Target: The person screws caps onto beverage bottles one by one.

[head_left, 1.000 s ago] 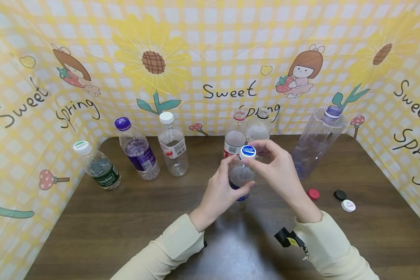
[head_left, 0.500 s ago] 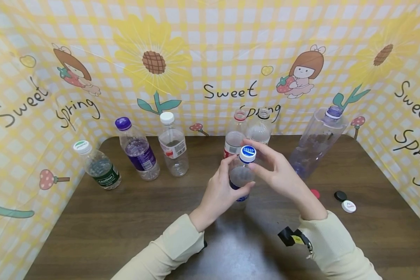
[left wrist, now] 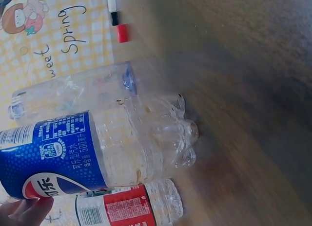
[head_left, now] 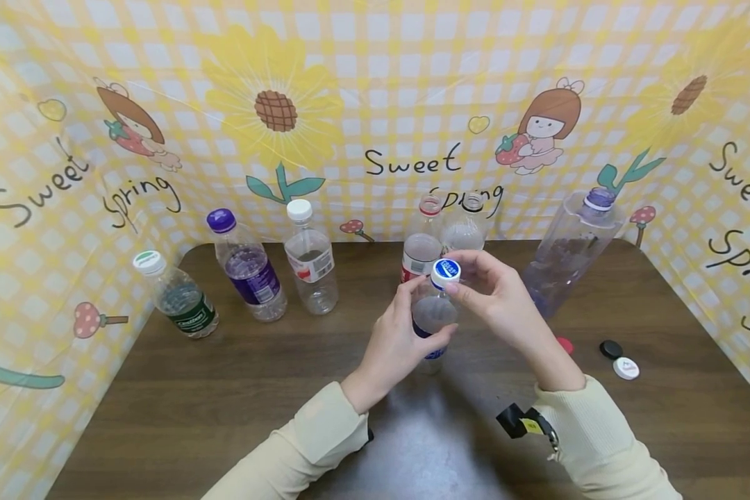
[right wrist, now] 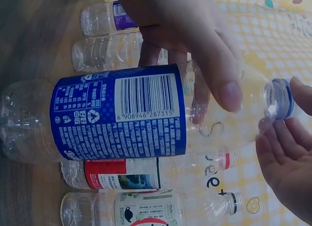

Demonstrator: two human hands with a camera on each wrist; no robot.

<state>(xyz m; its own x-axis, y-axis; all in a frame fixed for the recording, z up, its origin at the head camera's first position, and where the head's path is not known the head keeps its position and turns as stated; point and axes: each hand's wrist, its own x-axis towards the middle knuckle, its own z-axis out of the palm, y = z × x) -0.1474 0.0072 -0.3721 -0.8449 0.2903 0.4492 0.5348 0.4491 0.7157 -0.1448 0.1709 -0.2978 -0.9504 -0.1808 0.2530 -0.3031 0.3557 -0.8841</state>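
Upright in the middle of the head view stands a clear plastic bottle point(head_left: 434, 312) with a blue label and a white-and-blue cap point(head_left: 445, 273). My left hand point(head_left: 389, 340) grips it around the shoulder and label. The right hand point(head_left: 498, 300) pinches the cap, its thumb on the near side and fingers behind. In the right wrist view, the cap's blue band point(right wrist: 291, 100) sits at the bottle's mouth between thumb and fingers. The blue label point(left wrist: 53, 155) fills much of the left wrist view. Behind the held bottle stand an uncapped red-label bottle point(head_left: 421, 251) and another uncapped clear bottle point(head_left: 464, 230).
A tall purple-tinted bottle point(head_left: 565, 250) stands open at right. Near it lie a red cap point(head_left: 565, 344), a black cap point(head_left: 611, 348) and a white cap point(head_left: 626, 368). At left are capped bottles: green-label point(head_left: 192, 316), purple-label point(head_left: 257, 285) and white-capped point(head_left: 312, 264). Patterned cloth point(head_left: 375, 104) surrounds the table.
My right hand's fingers spread off the cap half a second ago and now pinch it again. The print on the cap has turned. The left hand keeps its hold.
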